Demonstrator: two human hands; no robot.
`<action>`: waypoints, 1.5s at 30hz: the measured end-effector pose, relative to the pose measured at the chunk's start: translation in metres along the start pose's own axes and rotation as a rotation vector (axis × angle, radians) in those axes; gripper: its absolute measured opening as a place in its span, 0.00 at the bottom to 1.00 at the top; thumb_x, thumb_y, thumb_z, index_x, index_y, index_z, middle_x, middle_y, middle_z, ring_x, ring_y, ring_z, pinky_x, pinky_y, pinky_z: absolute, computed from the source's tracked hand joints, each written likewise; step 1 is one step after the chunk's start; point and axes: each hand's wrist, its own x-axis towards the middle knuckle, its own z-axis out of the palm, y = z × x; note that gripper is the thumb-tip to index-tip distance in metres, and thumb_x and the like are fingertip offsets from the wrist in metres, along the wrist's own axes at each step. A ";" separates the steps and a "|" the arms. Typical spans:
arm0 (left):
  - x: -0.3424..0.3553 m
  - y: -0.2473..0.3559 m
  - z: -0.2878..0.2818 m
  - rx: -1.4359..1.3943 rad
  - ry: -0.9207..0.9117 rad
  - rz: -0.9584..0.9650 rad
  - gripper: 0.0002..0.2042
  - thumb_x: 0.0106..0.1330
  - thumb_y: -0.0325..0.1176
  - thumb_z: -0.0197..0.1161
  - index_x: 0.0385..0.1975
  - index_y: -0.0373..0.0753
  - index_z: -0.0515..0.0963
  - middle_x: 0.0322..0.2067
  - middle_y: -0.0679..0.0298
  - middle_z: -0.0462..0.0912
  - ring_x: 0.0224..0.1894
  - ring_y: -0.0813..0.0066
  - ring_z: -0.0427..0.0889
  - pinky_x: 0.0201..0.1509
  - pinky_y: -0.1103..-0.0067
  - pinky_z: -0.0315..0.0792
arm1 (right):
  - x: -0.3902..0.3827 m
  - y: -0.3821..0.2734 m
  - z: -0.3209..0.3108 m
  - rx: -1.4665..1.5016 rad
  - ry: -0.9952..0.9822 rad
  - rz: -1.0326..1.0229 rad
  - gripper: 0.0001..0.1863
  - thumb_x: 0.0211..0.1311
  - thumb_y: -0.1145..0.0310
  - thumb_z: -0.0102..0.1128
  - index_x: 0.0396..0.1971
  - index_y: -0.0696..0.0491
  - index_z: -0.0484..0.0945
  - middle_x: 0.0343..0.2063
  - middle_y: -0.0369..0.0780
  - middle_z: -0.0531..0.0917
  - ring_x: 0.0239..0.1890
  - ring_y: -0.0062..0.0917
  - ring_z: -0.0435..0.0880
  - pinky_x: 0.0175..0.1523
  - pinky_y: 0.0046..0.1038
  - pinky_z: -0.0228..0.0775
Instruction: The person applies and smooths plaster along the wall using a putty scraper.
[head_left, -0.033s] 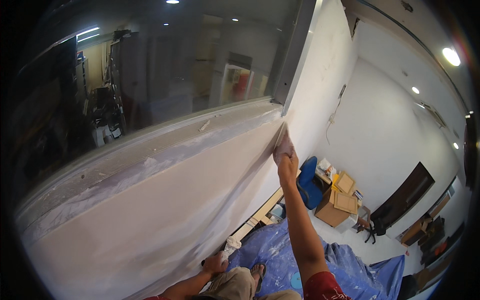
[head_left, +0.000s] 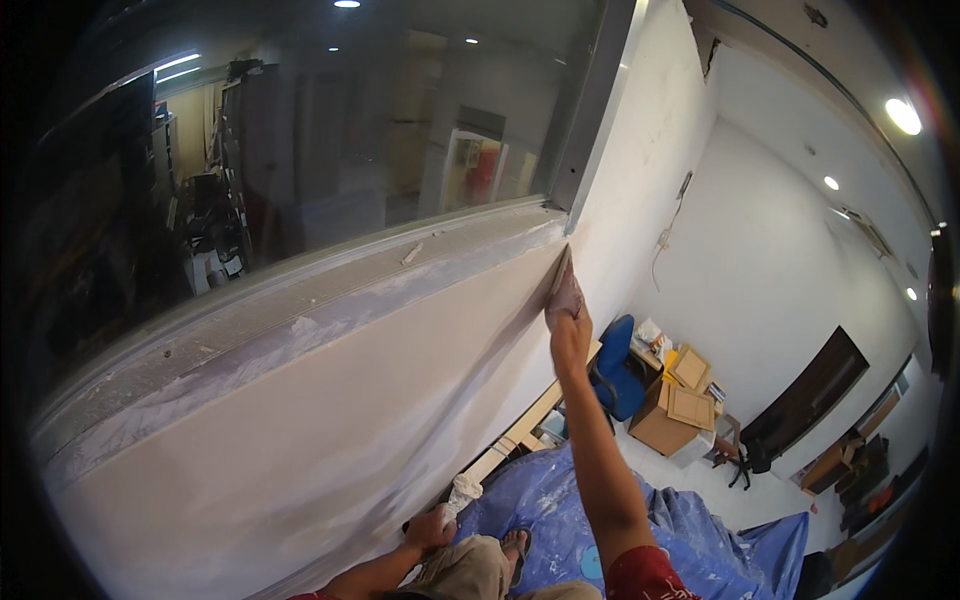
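R. hand (head_left: 568, 312) closed on a thin flat blade (head_left: 566, 268), its tip against the low wall (head_left: 300, 420) at the upper R. corner, just below the R. end of the window sill (head_left: 290, 320). L. hand (head_left: 430, 527), nr. the wall's bottom edge, wrapped round a paste-coated tool (head_left: 463, 492); exact type unclear. Below: spotted blue sheet (head_left: 535, 490) on floor. Bkgd., R. of forearm: blue chair (head_left: 622, 380) beside cardboard box (head_left: 662, 422), w/ flat tan panels (head_left: 691, 405) on top.

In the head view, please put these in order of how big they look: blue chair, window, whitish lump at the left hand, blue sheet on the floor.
1. Window
2. Blue sheet
3. Blue chair
4. Whitish lump
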 end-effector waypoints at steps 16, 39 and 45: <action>-0.004 -0.006 0.001 0.003 0.060 -0.023 0.28 0.63 0.50 0.58 0.56 0.35 0.72 0.31 0.41 0.85 0.34 0.37 0.84 0.45 0.49 0.77 | -0.131 -0.090 0.033 -0.522 -0.061 -0.751 0.33 0.54 0.85 0.52 0.64 0.54 0.73 0.64 0.53 0.75 0.66 0.49 0.73 0.69 0.48 0.61; -0.001 -0.009 0.004 -0.014 0.033 -0.010 0.29 0.63 0.51 0.57 0.56 0.33 0.72 0.29 0.40 0.85 0.33 0.39 0.86 0.41 0.52 0.79 | -0.068 -0.033 0.033 -0.584 -0.132 -0.963 0.36 0.46 0.73 0.66 0.62 0.46 0.74 0.71 0.49 0.64 0.73 0.49 0.62 0.75 0.60 0.47; 0.001 -0.008 0.004 0.002 -0.008 -0.025 0.29 0.62 0.51 0.58 0.56 0.33 0.72 0.29 0.38 0.84 0.33 0.39 0.86 0.42 0.51 0.79 | -0.085 -0.009 0.065 -0.608 -0.244 -1.000 0.35 0.47 0.68 0.68 0.62 0.43 0.75 0.71 0.47 0.65 0.74 0.48 0.60 0.75 0.60 0.44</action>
